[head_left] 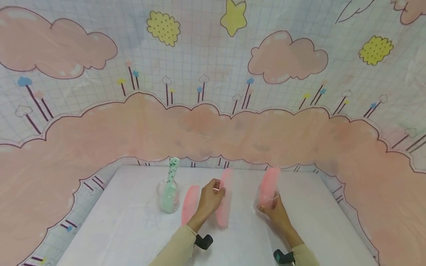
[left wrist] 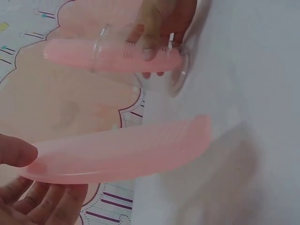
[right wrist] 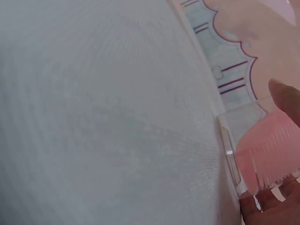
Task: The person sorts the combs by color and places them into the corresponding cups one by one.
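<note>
My left hand [head_left: 209,197] pinches a pink comb [head_left: 226,208] near its upper end, thumb on one side and fingers on the other. The comb stands roughly upright; in the left wrist view its teeth [left wrist: 171,133] show along one edge. To the right, my right hand [head_left: 279,212] grips a clear plastic cup [left wrist: 161,82] low on its side. Inside that cup leans another pink comb [head_left: 270,181], its top rising above the rim. A third pink comb [head_left: 190,203] is left of my left hand, partly hidden by the wrist.
At the left stands a second clear cup [head_left: 160,192] holding a mint-green, flat tool [head_left: 169,195] with a spotted handle. The white table [head_left: 126,229] ends at the back against a cloud-patterned cloth [head_left: 233,136]. Each wrist wears a black camera [head_left: 204,242].
</note>
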Tool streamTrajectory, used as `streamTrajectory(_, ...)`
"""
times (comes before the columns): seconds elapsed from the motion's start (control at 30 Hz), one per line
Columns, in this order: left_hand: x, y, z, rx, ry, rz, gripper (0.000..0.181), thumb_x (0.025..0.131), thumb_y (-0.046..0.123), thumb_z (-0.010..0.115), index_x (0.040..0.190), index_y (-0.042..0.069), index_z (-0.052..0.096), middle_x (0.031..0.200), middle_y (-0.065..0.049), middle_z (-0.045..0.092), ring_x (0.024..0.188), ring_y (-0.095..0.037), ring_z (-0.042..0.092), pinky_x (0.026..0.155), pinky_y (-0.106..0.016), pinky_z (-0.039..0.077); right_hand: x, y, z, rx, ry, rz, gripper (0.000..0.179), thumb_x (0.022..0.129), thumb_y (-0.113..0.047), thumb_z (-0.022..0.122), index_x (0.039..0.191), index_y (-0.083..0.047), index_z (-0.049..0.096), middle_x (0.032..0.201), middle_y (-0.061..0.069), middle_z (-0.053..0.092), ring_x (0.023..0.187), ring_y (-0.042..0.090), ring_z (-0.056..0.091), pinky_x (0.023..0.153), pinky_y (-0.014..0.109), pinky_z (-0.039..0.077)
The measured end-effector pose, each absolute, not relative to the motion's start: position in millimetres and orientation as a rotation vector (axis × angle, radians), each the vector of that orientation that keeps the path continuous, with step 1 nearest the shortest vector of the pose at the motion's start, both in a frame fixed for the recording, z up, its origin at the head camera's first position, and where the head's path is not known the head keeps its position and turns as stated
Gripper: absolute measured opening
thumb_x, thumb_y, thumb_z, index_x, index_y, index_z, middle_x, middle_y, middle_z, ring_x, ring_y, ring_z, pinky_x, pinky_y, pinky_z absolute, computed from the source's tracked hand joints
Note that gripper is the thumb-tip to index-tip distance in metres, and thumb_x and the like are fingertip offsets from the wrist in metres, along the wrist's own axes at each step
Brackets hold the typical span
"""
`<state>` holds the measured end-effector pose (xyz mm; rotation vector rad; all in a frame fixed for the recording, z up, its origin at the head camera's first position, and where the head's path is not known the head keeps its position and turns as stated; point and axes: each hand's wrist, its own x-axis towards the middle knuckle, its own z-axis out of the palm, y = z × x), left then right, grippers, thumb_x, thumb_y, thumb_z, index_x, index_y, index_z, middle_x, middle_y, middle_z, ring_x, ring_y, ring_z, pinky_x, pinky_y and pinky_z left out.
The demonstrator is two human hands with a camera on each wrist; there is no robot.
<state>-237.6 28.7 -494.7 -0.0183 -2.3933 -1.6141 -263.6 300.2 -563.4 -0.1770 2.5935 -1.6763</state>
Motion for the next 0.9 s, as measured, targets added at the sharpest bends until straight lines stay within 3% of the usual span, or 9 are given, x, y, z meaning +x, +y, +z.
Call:
streamTrajectory(0.27, -238, 29, -477, -0.082, -2.304, -1.644, 0.019, 0.090, 0.011, 0.064, 0.108, 0.007, 0.065, 0.099, -0.009, 0.071, 0.077, -0.012, 0.067, 0.063, -0.022, 0.053, -267, 301, -567, -0.210, 2.607, -1.695, 0.096, 0.085, -0.028, 0.076, 0.155, -0.014, 0.012, 0.153, 0.022, 0.035, 0.142, 0.044, 0.036, 0.112, 0.063, 0.032)
streamTrajectory(0.6, -237, 32, -464, -0.104, -2.247, -1.681, 0.018, 0.090, 0.012, 0.065, 0.108, 0.009, 0.066, 0.101, -0.009, 0.071, 0.081, -0.013, 0.068, 0.065, -0.022, 0.054, -267, 302, -568, -0.137, 2.573, -1.654, 0.101, 0.084, -0.033, 0.076, 0.155, -0.010, 0.008, 0.159, 0.023, 0.025, 0.147, 0.044, 0.024, 0.116, 0.063, 0.024)
streamTrajectory(0.9, -238, 37, -451, -0.167, -2.210, -1.684, 0.022, 0.090, 0.012, 0.065, 0.112, 0.007, 0.065, 0.103, -0.011, 0.070, 0.082, -0.015, 0.067, 0.066, -0.023, 0.054, -268, 302, -567, -0.175, 2.557, -1.681, 0.101, 0.085, -0.030, 0.076, 0.155, -0.011, 0.007, 0.159, 0.021, 0.025, 0.148, 0.044, 0.023, 0.117, 0.063, 0.023)
